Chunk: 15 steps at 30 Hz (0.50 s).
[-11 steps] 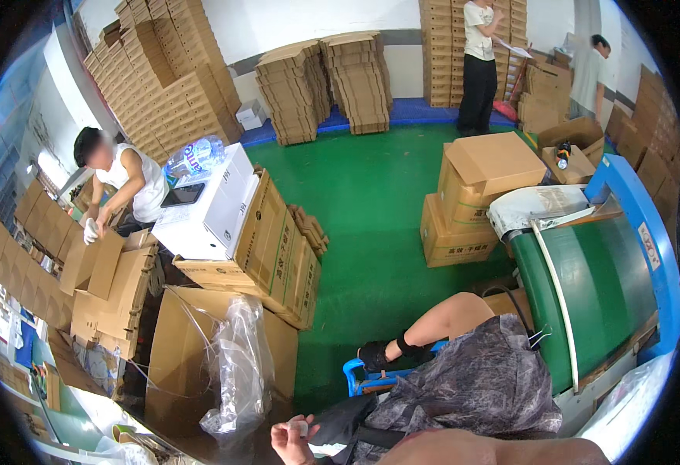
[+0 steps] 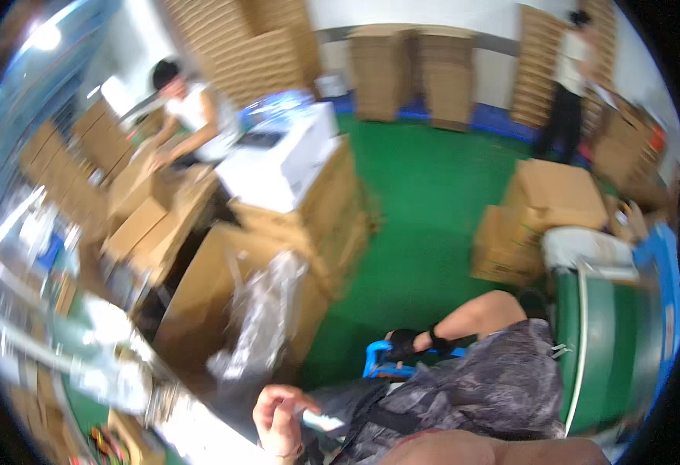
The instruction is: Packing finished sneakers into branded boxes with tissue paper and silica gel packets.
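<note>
The left hand point(image 2: 278, 418), fingers curled, is pinching a small, flat, pale card point(image 2: 323, 422) at the lower edge, beside a dark patterned garment point(image 2: 495, 387). The right hand is lying outside the view. Blur is obscuring detail.

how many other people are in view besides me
2. One person in a white top bends over cardboard boxes at upper left; another person in dark trousers stands by the stacked boxes at upper right. Others may be hidden behind stacks.

left: open carton point(image 2: 224, 310), plastic bag point(image 2: 258, 325) | ahead: green floor point(image 2: 417, 232) (open)
</note>
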Each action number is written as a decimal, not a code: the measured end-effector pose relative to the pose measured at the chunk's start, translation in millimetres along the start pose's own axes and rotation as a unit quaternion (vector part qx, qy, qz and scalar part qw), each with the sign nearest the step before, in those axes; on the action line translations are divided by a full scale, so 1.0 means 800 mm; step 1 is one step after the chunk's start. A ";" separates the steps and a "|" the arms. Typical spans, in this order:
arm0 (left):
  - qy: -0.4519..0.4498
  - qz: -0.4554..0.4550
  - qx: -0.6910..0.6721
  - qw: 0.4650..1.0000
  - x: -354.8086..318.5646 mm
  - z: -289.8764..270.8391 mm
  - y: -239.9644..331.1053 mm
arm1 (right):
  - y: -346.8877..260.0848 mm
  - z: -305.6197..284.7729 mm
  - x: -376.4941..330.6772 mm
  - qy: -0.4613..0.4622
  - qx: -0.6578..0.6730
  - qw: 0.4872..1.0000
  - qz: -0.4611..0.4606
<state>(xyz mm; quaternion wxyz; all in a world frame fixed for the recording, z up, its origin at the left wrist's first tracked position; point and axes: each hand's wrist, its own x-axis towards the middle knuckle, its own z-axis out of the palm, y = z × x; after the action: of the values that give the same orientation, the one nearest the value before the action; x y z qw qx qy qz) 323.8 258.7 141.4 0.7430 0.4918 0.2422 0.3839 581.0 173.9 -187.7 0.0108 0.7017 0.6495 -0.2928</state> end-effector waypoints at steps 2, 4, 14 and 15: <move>-0.071 0.008 0.010 0.997 -0.012 -0.014 0.032 | 0.004 -0.015 -0.031 -0.014 0.046 0.999 0.010; -0.115 0.082 -0.016 0.990 -0.033 -0.023 0.052 | 0.005 -0.037 -0.055 -0.026 0.055 0.998 0.024; -0.043 0.288 0.002 0.957 -0.166 0.019 0.166 | -0.031 -0.086 -0.048 0.003 -0.018 1.000 -0.021; -0.150 0.304 -0.032 0.940 -0.106 0.011 0.155 | 0.014 -0.098 -0.060 0.034 -0.002 0.999 0.035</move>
<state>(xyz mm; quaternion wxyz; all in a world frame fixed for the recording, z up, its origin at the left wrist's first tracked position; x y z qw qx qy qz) 239.1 213.2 257.2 0.6343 0.5696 -0.0457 0.5207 622.9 159.9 -106.2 0.0001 0.7338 0.6247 -0.2670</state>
